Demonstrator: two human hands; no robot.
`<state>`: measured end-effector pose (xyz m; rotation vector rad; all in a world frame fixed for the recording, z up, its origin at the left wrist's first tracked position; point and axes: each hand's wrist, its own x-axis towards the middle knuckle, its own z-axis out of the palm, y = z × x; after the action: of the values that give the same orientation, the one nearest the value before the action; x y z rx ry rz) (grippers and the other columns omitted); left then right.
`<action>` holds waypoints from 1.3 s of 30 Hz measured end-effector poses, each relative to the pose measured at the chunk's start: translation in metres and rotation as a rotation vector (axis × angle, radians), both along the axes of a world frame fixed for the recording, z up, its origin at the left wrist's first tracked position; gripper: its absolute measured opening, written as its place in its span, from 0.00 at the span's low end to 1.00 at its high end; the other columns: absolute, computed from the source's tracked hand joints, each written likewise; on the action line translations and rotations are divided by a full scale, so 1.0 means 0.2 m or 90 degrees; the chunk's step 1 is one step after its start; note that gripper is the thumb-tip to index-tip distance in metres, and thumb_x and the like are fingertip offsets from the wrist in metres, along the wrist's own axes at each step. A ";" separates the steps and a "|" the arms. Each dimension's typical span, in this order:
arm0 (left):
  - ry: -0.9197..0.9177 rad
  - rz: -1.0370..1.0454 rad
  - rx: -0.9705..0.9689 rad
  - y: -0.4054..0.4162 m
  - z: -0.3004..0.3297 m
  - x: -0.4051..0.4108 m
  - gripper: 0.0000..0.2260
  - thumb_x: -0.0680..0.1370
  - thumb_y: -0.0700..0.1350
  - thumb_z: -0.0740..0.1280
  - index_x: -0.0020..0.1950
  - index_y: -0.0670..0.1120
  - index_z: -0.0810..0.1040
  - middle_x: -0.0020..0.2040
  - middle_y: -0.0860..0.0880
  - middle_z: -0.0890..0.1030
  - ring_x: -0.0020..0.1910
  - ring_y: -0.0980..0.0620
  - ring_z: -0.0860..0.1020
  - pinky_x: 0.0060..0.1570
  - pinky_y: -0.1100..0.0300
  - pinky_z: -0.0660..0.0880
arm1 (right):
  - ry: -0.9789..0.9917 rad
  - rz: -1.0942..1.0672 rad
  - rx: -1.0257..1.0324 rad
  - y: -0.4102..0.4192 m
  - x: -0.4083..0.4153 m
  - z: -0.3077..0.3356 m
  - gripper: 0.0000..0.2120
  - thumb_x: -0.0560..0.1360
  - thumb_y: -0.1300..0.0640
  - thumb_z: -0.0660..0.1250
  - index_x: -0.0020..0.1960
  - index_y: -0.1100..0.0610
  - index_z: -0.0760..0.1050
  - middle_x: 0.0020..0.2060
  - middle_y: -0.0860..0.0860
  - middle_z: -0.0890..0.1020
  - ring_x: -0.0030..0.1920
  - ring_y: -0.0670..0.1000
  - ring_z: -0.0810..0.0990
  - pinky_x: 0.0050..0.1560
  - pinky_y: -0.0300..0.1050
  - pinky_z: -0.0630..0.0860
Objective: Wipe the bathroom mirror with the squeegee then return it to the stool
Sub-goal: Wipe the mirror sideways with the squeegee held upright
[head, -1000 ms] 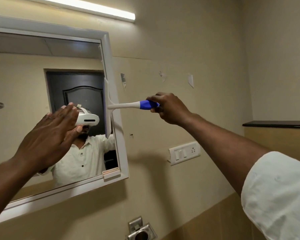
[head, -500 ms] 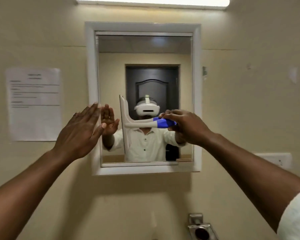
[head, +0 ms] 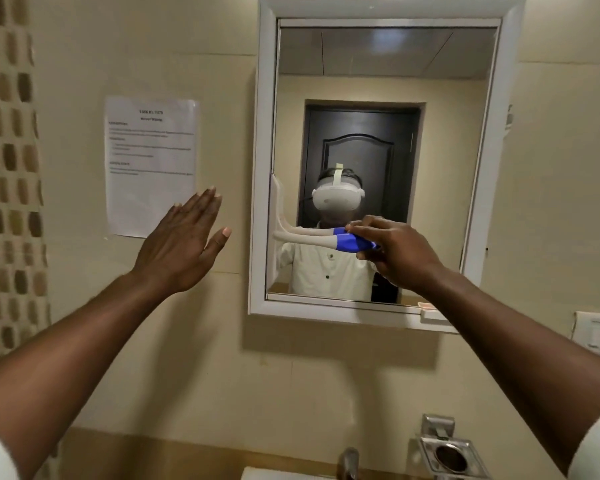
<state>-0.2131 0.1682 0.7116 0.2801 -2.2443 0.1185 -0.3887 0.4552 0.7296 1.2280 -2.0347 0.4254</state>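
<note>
The white-framed bathroom mirror point(head: 381, 64) hangs on the beige wall ahead. My right hand point(head: 392, 252) grips the blue end of the white squeegee point(head: 312, 239). Its blade stands upright against the glass at the mirror's left edge, about mid-height down to the lower part. My left hand point(head: 184, 247) is raised flat with fingers spread, in front of the wall to the left of the mirror, holding nothing. The stool is not in view.
A printed paper sheet point(head: 151, 164) is taped to the wall left of the mirror. A switch plate point(head: 598, 334) is at the right edge. Below are a metal soap holder point(head: 447, 452), a tap point(head: 350, 462) and a sink rim point(head: 274, 474).
The squeegee has slid across the glass from the right side to the left edge. My left hand moved off the mirror to the wall on its left. The view shifted left and down.
</note>
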 end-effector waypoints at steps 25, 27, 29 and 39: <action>0.007 -0.131 -0.018 0.34 -0.02 -0.29 0.30 0.77 0.61 0.42 0.77 0.50 0.46 0.78 0.51 0.49 0.77 0.54 0.48 0.74 0.52 0.48 | -0.108 -0.101 -0.049 0.53 -0.05 -0.08 0.22 0.72 0.64 0.70 0.66 0.55 0.74 0.59 0.54 0.80 0.52 0.51 0.78 0.50 0.37 0.73; 0.008 -0.155 -0.018 0.39 -0.02 -0.32 0.30 0.77 0.62 0.42 0.77 0.50 0.47 0.78 0.51 0.49 0.77 0.54 0.48 0.74 0.52 0.47 | -0.099 -0.145 -0.037 0.63 -0.07 -0.08 0.23 0.73 0.65 0.69 0.67 0.54 0.74 0.55 0.55 0.81 0.50 0.51 0.78 0.48 0.41 0.76; 0.009 -0.181 -0.021 0.46 -0.02 -0.36 0.32 0.76 0.64 0.40 0.77 0.50 0.47 0.78 0.51 0.49 0.76 0.55 0.48 0.74 0.53 0.47 | -0.083 -0.191 -0.026 0.73 -0.07 -0.07 0.24 0.73 0.66 0.69 0.67 0.55 0.73 0.52 0.56 0.81 0.49 0.55 0.78 0.50 0.51 0.78; 0.013 -0.291 -0.046 0.85 -0.01 -0.60 0.32 0.76 0.63 0.42 0.77 0.49 0.50 0.78 0.50 0.52 0.76 0.52 0.52 0.73 0.48 0.53 | -0.078 -0.296 -0.038 1.20 -0.09 -0.04 0.25 0.71 0.69 0.67 0.65 0.51 0.75 0.51 0.52 0.80 0.47 0.54 0.79 0.43 0.50 0.76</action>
<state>-0.3325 0.3376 0.7099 -0.2710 -2.2194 -0.0471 -0.4065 0.6946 0.7214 0.6715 -2.3084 0.3377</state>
